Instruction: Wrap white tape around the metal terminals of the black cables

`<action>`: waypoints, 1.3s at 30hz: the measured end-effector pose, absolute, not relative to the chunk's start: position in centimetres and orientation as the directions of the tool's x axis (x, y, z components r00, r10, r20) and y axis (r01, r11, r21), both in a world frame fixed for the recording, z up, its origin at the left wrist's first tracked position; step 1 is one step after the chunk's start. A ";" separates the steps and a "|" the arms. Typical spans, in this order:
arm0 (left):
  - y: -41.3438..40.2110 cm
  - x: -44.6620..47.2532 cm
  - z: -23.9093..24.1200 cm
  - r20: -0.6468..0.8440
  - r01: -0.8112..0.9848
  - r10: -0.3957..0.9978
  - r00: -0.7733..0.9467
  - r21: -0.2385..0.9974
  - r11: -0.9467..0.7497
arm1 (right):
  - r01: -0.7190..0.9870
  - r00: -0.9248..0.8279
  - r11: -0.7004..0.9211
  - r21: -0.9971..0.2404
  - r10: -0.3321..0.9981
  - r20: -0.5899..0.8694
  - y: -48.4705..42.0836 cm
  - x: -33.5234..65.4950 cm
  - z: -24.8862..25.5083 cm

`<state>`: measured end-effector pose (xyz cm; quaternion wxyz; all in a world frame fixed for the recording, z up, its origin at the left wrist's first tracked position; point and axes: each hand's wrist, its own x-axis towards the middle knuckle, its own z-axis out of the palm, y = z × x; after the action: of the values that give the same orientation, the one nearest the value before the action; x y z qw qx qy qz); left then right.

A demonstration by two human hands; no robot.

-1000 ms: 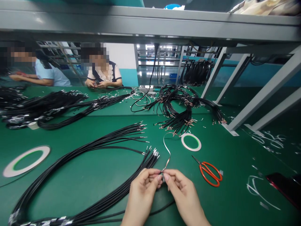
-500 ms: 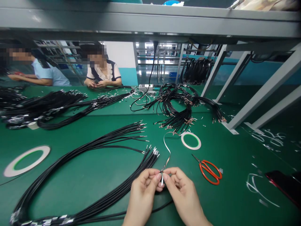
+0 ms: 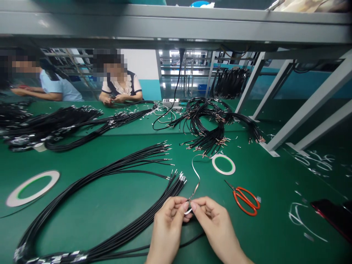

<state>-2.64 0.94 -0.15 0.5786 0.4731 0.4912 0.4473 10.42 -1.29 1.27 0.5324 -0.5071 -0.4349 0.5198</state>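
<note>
My left hand (image 3: 168, 223) and my right hand (image 3: 217, 225) meet at the front middle of the table, each pinched closed, fingertips nearly touching. Between them is a narrow strip of tape (image 3: 195, 171), its white free end curled between my thumbs. The strip runs back to a tape roll (image 3: 234, 165) lying flat. A small dark tip shows at my fingertips, probably the end of a black cable (image 3: 192, 240) that passes beneath my hands; my fingers hide most of it. Left of my hands lies a looped bundle of black cables (image 3: 82, 179) with bare metal ends.
Orange-handled scissors (image 3: 246, 201) lie to the right, near tape scraps (image 3: 298, 220) and a dark red-edged object (image 3: 330, 216). Another tape roll (image 3: 12, 199) is at left. Cable piles (image 3: 207, 124) and metal shelf legs (image 3: 305, 106) stand behind. Two people sit across the table.
The free end of the tape, straight and pointing toward me before, is now bent into a curve to the left between my thumbs. My hands have barely moved.
</note>
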 end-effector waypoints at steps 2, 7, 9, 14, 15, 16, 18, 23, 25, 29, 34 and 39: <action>1.0 -2.7 -0.1 -0.157 -0.054 0.981 0.110 0.985 0.164 | -0.113 0.079 -0.053 -0.992 0.995 -0.062 -1.4 10.3 1.4; 1.2 -2.6 0.0 -0.205 -0.088 0.972 0.115 0.973 0.215 | -0.092 0.106 -0.049 -0.995 0.993 -0.059 -1.4 10.2 1.3; 1.3 -2.5 0.1 -0.233 -0.119 0.965 0.119 0.962 0.247 | -0.067 0.121 -0.045 -0.997 0.991 -0.052 -1.4 10.2 1.2; 1.5 -2.5 0.4 -0.271 -0.162 0.951 0.146 0.942 0.293 | -0.032 0.140 -0.050 -0.998 0.989 -0.054 -1.5 10.0 1.0; 1.5 -2.5 0.5 -0.277 -0.163 0.948 0.158 0.939 0.301 | -0.030 0.140 -0.051 -0.998 0.989 -0.055 -1.5 10.0 1.0; 1.5 -2.5 0.6 -0.282 -0.162 0.944 0.170 0.937 0.309 | -0.032 0.138 -0.053 -0.998 0.989 -0.057 -1.5 10.0 1.0; 1.5 -2.6 0.6 -0.290 -0.154 0.938 0.191 0.935 0.321 | -0.041 0.135 -0.056 -0.998 0.989 -0.061 -1.5 10.0 1.1; 1.5 -2.7 0.6 -0.307 -0.153 0.926 0.218 0.927 0.343 | -0.043 0.138 -0.060 -0.997 0.988 -0.065 -1.4 10.2 1.2; 1.5 -2.7 0.6 -0.308 -0.160 0.924 0.228 0.924 0.347 | -0.040 0.130 -0.058 -0.998 0.990 -0.063 -1.4 10.3 1.3; 1.5 -2.7 0.8 -0.308 -0.169 0.917 0.253 0.919 0.355 | -0.031 0.114 -0.060 -0.998 0.992 -0.063 -1.4 10.4 1.4; 1.6 -2.8 1.0 -0.331 -0.183 0.903 0.273 0.904 0.387 | -0.055 0.079 -0.056 -0.997 0.995 -0.061 -1.3 10.3 1.9; 1.5 -2.8 0.9 -0.333 -0.230 0.891 0.308 0.883 0.410 | -0.084 0.054 -0.038 -0.996 0.998 -0.043 -1.3 10.3 2.1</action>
<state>-2.79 1.53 0.89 0.7157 0.3767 0.4390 0.3915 10.28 -1.29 2.15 0.5236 -0.5028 -0.4546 0.5162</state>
